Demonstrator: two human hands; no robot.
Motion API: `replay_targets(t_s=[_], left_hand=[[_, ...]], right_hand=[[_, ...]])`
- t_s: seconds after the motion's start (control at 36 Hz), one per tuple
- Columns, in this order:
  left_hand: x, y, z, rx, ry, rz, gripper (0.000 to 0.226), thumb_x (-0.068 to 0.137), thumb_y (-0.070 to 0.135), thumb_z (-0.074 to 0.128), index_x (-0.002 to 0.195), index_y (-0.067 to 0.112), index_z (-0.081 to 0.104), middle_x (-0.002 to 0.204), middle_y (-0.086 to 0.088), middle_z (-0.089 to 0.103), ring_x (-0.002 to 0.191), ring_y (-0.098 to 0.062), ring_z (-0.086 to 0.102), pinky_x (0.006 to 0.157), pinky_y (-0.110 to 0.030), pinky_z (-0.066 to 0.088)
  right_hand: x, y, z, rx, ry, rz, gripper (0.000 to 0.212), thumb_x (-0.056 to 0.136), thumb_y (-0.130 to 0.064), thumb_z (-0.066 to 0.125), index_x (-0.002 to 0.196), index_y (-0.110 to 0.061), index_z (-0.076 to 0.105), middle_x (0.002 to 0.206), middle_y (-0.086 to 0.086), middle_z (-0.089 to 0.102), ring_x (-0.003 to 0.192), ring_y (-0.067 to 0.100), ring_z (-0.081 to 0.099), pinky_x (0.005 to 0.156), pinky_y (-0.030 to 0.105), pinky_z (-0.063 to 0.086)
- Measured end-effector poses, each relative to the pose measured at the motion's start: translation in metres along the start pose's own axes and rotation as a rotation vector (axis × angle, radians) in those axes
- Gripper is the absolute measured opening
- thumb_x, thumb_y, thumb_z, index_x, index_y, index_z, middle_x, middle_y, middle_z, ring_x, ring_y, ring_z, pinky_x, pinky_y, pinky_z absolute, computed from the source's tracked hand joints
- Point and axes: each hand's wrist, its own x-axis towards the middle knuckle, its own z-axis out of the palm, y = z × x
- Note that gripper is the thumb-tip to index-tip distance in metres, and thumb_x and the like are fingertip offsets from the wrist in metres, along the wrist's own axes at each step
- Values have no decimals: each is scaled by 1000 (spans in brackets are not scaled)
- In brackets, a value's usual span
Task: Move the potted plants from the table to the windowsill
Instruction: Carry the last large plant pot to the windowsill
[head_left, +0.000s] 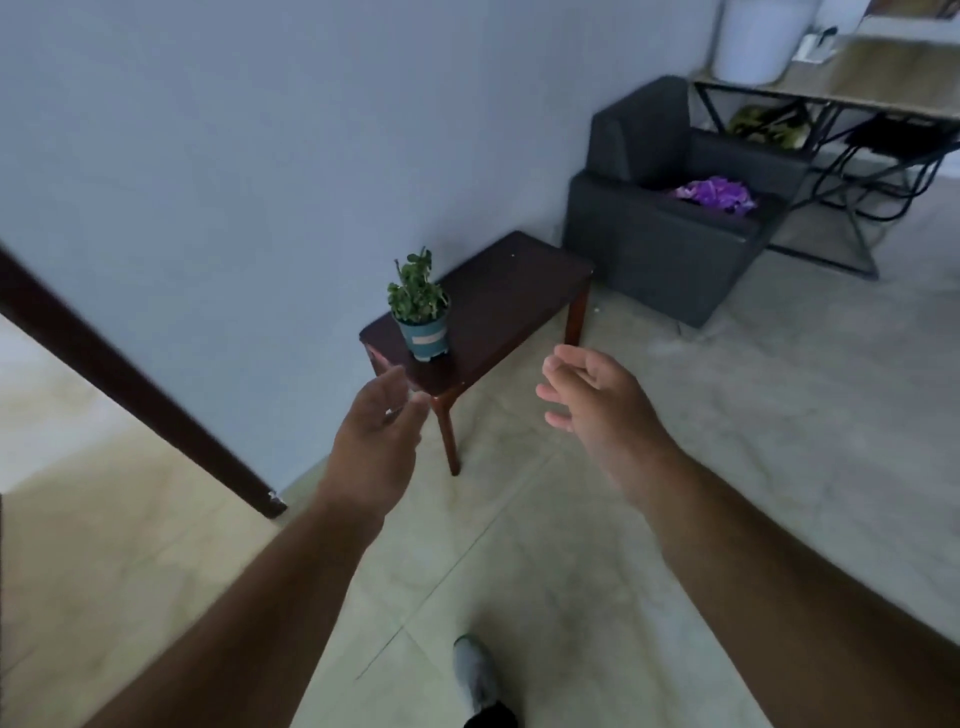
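One small potted plant (421, 312), green leaves in a teal pot with a pale label, stands at the near left end of a low dark wooden table (511, 296) against the wall. Both my arms reach forward toward it. My left hand (376, 431) is open, fingers apart, just in front of the table's near corner and below the pot. Off the table's front edge, to the right of the pot, my right hand (592, 395) is open with fingers loosely curled and holds nothing. No windowsill is in view.
A dark grey armchair (670, 228) with a purple item (717, 193) on its seat stands beyond the table. A metal-framed desk (831, 93) is at the far right. A dark door frame (135, 389) runs along the left. My shoe (475, 675) is on the tiled floor.
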Motion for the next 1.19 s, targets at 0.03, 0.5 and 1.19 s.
replay_targets(t_s=[0.03, 0.5, 1.19], left_hand=[[11, 1, 3, 0, 1, 5, 37, 97, 32, 59, 133, 30, 53, 115, 21, 58, 102, 1, 60, 100, -40, 52], [200, 5, 8, -139, 35, -63, 42, 100, 26, 55, 142, 21, 47, 127, 7, 57, 118, -26, 60, 100, -45, 51], [366, 25, 128, -214, 376, -213, 45, 97, 25, 59, 140, 21, 48, 128, 5, 57, 106, -5, 60, 101, -44, 51]], right_hand=[[9, -1, 0, -9, 4, 5, 47, 101, -37, 56, 143, -18, 50, 134, -1, 62, 115, 10, 65, 100, 39, 55], [178, -43, 44, -119, 27, 36, 46, 101, -33, 57, 143, -16, 50, 126, -7, 63, 111, 8, 67, 98, 38, 56], [435, -37, -47, -77, -241, 87, 43, 99, -34, 60, 138, -19, 53, 127, -5, 64, 109, 7, 67, 99, 39, 56]])
